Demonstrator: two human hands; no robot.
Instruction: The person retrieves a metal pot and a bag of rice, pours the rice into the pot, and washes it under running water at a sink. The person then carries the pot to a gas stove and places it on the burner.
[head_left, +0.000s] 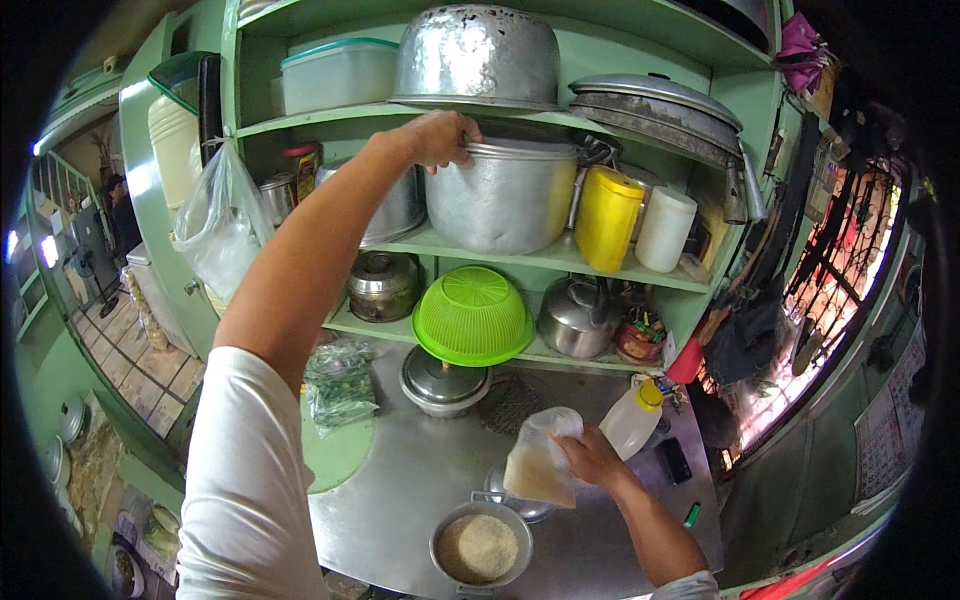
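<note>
My left hand is raised to the green shelf and grips the rim of a large aluminum pot at its left side. The pot's inside is hidden from here. Lower down, my right hand holds a clear plastic bag by its gathered top, with rice-like grains in its bottom. Beneath and left of the bag, a small metal pot with side handles stands on the steel table and holds pale rice grains. A metal lid lies partly hidden behind the bag.
A lime-green plastic colander sits upside down above a lidded pot. Bagged greens lie on a round green board. Right of the bag are a yellow-capped jug, a phone and a green lighter. Shelves overhang the table.
</note>
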